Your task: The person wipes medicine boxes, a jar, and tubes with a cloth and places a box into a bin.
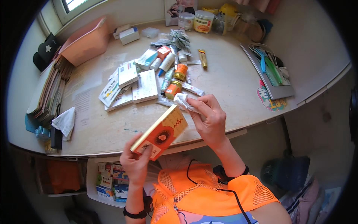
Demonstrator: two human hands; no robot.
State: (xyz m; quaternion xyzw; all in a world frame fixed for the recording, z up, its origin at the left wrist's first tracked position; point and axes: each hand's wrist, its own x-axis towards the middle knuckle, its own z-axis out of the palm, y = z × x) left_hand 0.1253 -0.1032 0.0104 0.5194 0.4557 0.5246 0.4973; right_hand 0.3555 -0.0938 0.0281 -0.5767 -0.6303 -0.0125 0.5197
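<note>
My left hand [137, 161] grips a red and yellow cardboard box [160, 133] by its lower end, tilted above the desk's front edge. Pinched in my right hand [208, 117] is a crumpled white tissue or cloth [183, 101], close to the box's upper corner. Beyond them on the desk lie two orange jars with gold lids [173, 89], white medicine boxes [145, 86], a white bottle with a blue cap [167, 62], several tubes and a pile of foil packets [179, 40]. A yellow tube [202, 58] lies apart to their right.
A pink plastic bin [85, 42] stands at the back left, above stacked books [49, 89]. A folded white cloth [65, 123] lies near the left edge. At right is a laptop [268, 75] with cables and combs on it. Below the desk, a white bin [93, 182] holds boxes.
</note>
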